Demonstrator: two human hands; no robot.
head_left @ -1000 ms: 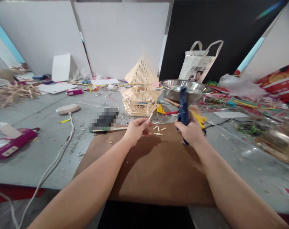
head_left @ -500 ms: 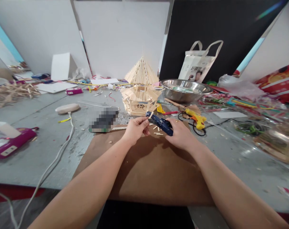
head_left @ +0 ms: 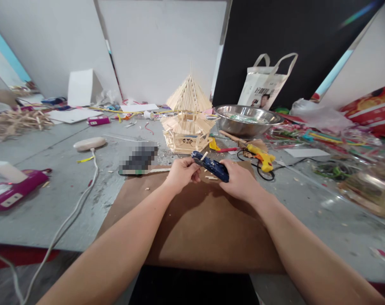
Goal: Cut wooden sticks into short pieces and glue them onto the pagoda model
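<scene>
My left hand (head_left: 182,173) pinches a short wooden stick (head_left: 204,156) over the far edge of the brown board (head_left: 195,224). My right hand (head_left: 240,180) is closed round a dark blue glue gun (head_left: 211,166), laid nearly level with its nozzle pointing left at the stick's end. A few short stick pieces (head_left: 211,177) lie on the board under the gun. Just beyond stands a small pagoda model (head_left: 188,118) built of wooden sticks.
A yellow glue gun (head_left: 260,156) with a black cord lies right of my hands. Behind it are a steel bowl (head_left: 247,119) and a white tote bag (head_left: 265,87). A blurred dark object (head_left: 138,159), a white cable (head_left: 81,199) and a pink packet (head_left: 11,192) lie to the left.
My right hand has swung the blue glue gun from upright down to nearly level and brought its nozzle to the stick held in my left hand.
</scene>
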